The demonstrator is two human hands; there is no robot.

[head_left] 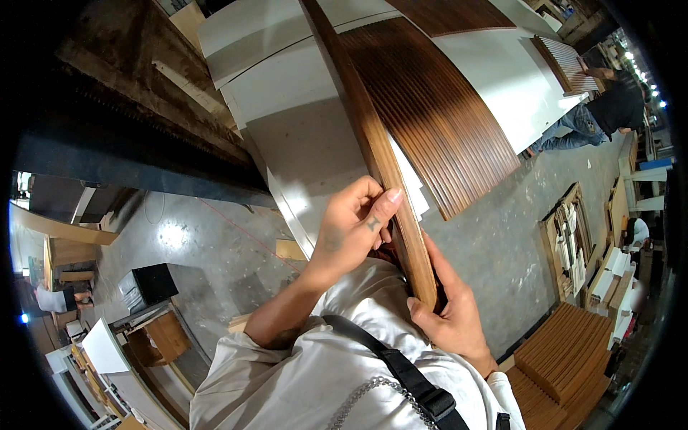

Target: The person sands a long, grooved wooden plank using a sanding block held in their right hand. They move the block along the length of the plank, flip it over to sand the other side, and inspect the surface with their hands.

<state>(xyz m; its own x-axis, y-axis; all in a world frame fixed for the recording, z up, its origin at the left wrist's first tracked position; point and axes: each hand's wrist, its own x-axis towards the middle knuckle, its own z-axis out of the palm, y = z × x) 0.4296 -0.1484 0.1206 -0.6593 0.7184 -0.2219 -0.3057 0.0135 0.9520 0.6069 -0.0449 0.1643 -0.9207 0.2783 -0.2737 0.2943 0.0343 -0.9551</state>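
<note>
A long brown wooden panel (383,154), seen along its narrow edge, runs from close to my body up over a white work table (301,129). My left hand (358,218) grips its left side, thumb on the edge and fingers curled against the face. Lower down, my right hand (453,315) holds the near end, its thumb and fingers on either side. Just right of the held panel, a dark brown ribbed wood panel (437,115) lies flat on the table, its near end jutting past the table's edge. The held panel's right face is mostly hidden.
Another brown panel (459,14) lies farther back. At the far right, a person (609,115) in dark clothes handles a ribbed panel (566,64). Stacked brown ribbed panels (566,351) stand at lower right. A dark beam (143,165) borders the table's left; a black box (148,287) sits on the floor.
</note>
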